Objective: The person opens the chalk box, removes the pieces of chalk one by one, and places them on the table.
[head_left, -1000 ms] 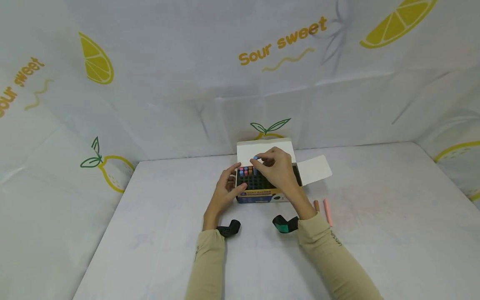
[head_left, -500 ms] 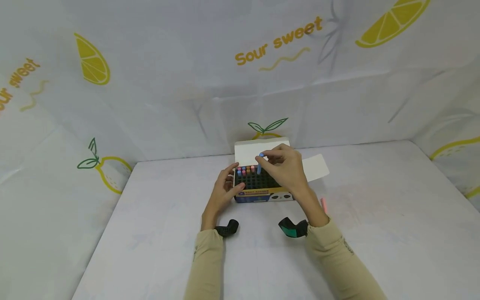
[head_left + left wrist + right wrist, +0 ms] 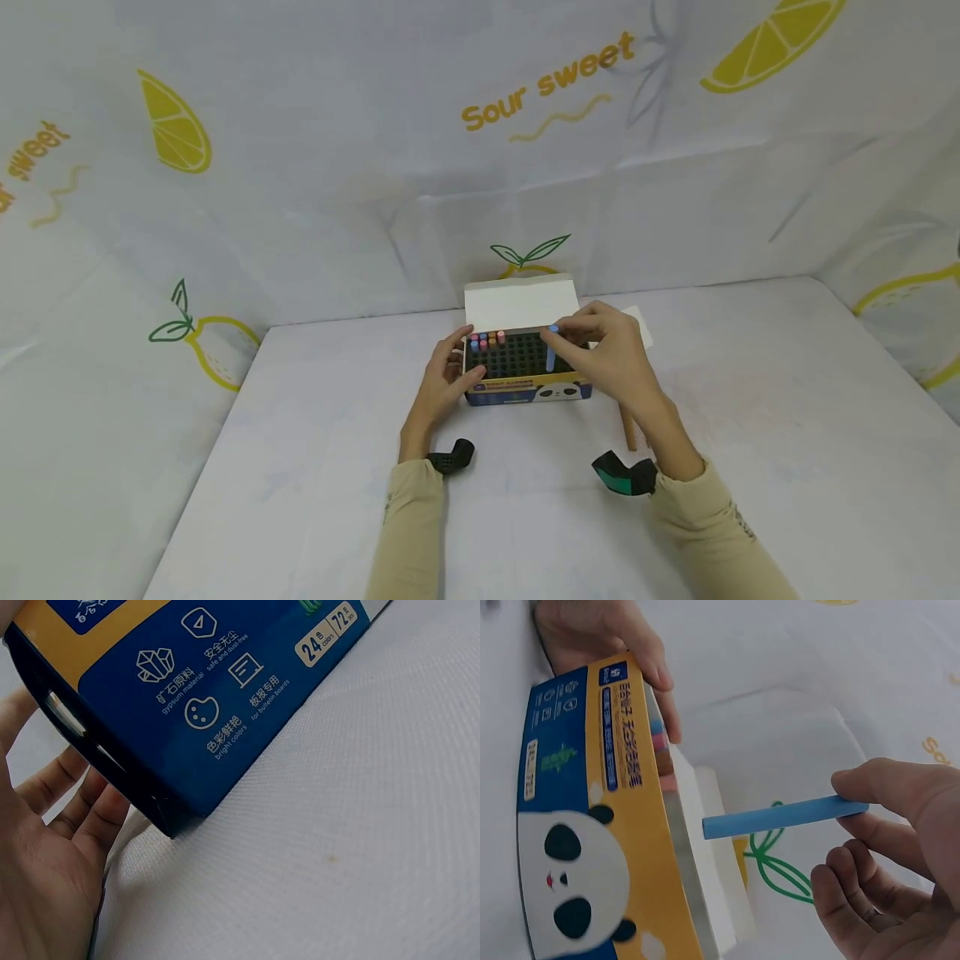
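Observation:
My left hand (image 3: 442, 387) grips the left end of a chalk box (image 3: 555, 393), its thumb over the front rim and its fingers along the side. Between the thumb and fingers of my right hand (image 3: 618, 362) is a blue chalk stick (image 3: 780, 817), pinched by its top end. In the head view it hangs nearly upright over the right part of the black holed tray (image 3: 517, 357). Several pink, blue and orange-brown chalks (image 3: 492, 339) stand in the tray's back left corner. The box front (image 3: 592, 840) carries a panda face on yellow and blue.
The box's white lid (image 3: 521, 304) stands raised at the back, near the printed cloth wall (image 3: 360, 242). A side flap (image 3: 640, 323) sticks out behind my right hand. On the white tabletop (image 3: 315, 467), a brown chalk stick (image 3: 628, 432) lies right of the box, partly behind my right wrist.
My right hand has drawn the blue chalk up beside the back-row chalks and carried it right and toward the front of the tray. My left hand keeps its hold on the box.

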`<state>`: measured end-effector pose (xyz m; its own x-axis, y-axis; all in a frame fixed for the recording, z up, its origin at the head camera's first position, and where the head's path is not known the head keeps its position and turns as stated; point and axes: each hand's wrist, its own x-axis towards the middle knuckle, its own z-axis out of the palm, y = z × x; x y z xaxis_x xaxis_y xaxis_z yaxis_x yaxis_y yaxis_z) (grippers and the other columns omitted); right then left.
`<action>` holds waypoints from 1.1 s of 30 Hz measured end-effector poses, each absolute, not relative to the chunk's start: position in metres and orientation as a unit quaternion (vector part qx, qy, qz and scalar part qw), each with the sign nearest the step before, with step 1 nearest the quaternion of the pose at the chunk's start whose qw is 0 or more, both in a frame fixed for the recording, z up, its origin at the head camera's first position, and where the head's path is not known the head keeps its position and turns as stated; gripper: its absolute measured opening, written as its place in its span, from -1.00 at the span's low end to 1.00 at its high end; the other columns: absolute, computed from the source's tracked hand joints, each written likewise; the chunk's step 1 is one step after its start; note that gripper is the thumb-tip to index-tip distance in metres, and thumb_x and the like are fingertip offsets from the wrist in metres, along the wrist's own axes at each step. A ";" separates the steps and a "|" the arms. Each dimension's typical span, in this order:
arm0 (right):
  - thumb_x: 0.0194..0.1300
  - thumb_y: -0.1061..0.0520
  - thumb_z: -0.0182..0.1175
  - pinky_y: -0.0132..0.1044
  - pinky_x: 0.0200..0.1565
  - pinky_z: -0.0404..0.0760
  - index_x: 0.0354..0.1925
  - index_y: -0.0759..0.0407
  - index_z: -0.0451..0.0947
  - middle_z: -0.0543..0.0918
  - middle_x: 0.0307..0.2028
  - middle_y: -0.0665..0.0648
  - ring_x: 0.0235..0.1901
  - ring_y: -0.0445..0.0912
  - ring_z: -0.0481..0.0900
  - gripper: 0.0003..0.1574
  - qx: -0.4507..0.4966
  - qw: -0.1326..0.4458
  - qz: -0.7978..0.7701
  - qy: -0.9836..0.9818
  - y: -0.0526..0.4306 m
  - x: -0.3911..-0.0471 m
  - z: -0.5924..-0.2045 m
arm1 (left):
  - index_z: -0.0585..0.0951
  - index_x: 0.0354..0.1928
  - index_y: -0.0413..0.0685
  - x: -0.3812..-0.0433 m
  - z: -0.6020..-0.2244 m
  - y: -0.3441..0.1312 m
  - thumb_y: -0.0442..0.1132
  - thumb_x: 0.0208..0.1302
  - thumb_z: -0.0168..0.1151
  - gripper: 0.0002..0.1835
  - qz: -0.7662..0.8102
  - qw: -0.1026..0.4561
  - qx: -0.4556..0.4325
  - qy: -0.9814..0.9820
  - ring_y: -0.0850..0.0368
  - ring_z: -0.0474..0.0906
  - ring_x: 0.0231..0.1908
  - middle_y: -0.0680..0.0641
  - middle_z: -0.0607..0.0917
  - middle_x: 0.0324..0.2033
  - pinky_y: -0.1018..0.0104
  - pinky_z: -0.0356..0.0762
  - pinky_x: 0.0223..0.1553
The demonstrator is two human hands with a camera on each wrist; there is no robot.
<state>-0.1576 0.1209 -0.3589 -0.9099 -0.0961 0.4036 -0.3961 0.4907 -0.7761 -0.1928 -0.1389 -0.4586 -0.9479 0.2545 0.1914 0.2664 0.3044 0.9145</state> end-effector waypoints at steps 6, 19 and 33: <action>0.22 0.21 0.45 -0.46 -0.21 0.62 -0.20 0.31 0.80 0.68 -0.33 0.13 -0.35 -0.34 0.61 -0.80 0.151 0.137 0.451 -0.869 0.147 -0.145 -0.356 | 0.29 0.55 0.08 -0.201 -0.477 -0.142 -0.18 0.29 0.30 -0.22 -0.573 0.016 -0.167 -0.802 0.11 0.34 -0.01 -0.23 0.42 0.20 0.28 0.40 0.02; 0.22 0.10 0.46 -0.48 -0.20 0.62 -0.25 0.17 0.80 0.70 -0.31 0.07 -0.34 -0.35 0.58 -0.83 0.136 0.034 0.389 -0.911 0.207 -0.128 -0.356 | 0.28 0.54 0.21 -0.200 -0.478 -0.142 0.00 0.31 0.31 -0.22 -0.565 0.020 -0.174 -0.806 0.11 0.32 -0.01 -0.19 0.42 0.18 0.26 0.39 0.02; 0.22 0.02 0.45 -0.29 -0.27 0.56 -0.22 0.29 0.79 0.75 -0.26 0.13 -0.27 -0.13 0.61 -0.66 0.118 -0.087 0.308 -0.940 0.243 -0.135 -0.372 | 0.29 0.54 0.26 -0.202 -0.479 -0.143 0.25 0.27 0.29 -0.17 -0.561 0.021 -0.167 -0.811 0.07 0.37 0.01 -0.19 0.43 0.19 0.20 0.44 0.05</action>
<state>-0.1346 0.2433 -0.3720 -0.9567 -0.2765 -0.0911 -0.1688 0.7818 -0.6003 -0.2018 -0.1429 -0.4794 -0.9435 0.2467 0.2212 0.2940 0.3152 0.9023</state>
